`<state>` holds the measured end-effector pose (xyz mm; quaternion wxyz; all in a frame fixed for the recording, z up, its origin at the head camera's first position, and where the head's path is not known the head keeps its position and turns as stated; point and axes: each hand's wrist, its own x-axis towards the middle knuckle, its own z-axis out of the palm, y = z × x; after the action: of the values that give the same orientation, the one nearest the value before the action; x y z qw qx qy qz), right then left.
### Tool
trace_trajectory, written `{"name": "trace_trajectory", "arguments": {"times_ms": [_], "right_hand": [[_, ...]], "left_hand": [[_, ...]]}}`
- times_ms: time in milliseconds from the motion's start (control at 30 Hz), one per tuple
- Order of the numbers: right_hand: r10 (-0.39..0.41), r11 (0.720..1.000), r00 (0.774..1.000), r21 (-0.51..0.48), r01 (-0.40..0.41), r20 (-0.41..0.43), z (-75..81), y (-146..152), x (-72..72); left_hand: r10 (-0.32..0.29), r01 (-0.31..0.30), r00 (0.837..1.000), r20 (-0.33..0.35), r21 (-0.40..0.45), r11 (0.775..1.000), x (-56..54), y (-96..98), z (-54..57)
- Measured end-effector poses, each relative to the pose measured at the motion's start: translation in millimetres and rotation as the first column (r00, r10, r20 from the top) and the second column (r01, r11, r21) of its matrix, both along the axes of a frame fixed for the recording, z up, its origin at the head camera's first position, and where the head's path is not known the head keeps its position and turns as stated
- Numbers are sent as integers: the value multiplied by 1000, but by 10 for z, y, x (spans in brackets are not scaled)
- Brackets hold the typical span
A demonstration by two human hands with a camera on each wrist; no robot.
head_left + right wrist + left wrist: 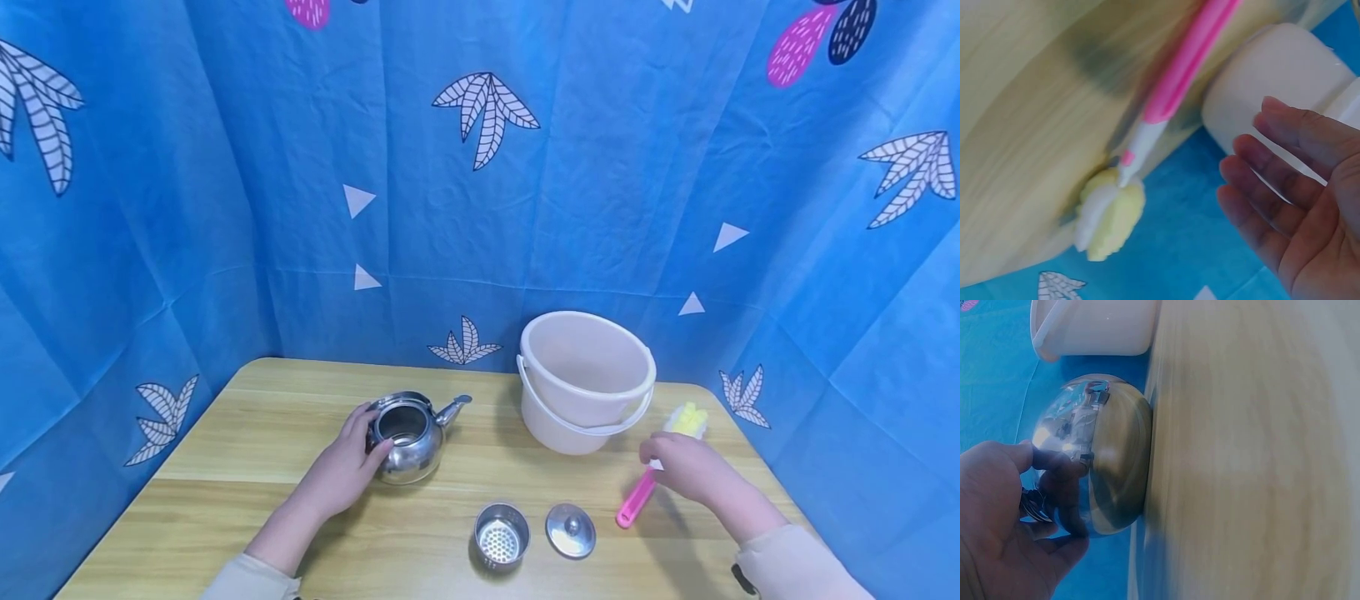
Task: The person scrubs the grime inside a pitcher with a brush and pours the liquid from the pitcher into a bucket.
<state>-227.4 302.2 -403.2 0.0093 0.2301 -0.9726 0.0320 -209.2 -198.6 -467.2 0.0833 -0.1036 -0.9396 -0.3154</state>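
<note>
Kettle [412, 458]: one, steel, lidless; stood on the table [217, 475], spout toward the bucket [551, 421]; left hand [341, 469] gripped its side, thumb and fingers around it. Brush [636, 498]: one, pink-handled, yellow-headed; lay near the bucket. Right hand [693, 468] hovered over it, fingers relaxed, unladen. Strainer [501, 543], lid [571, 531]: metal; lay just beside each other.

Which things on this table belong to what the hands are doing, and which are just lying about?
Seemingly in the job:
kettle, held by the left hand
brush, near the right hand

Apparently just lying about, untouched:
white bucket
perforated cup
knobbed lid
</note>
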Motion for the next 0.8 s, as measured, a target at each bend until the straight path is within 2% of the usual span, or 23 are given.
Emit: {"name": "trace_trajectory", "arguments": {"times_ms": [367,600,800], "right_hand": [[30,999,998,-22,-29,48,162,-182,113],[60,997,998,-46,-59,27,262,-338,175],[114,990,993,-81,-115,-8,294,-465,196]], "left_hand": [[-2,2,1000,-6,2,1000,4,-9,-8],[2,-2,1000,3,0,1000,8,-4,-2],[1,-1,1000,4,-1,1000,-1,-2,-6]]}}
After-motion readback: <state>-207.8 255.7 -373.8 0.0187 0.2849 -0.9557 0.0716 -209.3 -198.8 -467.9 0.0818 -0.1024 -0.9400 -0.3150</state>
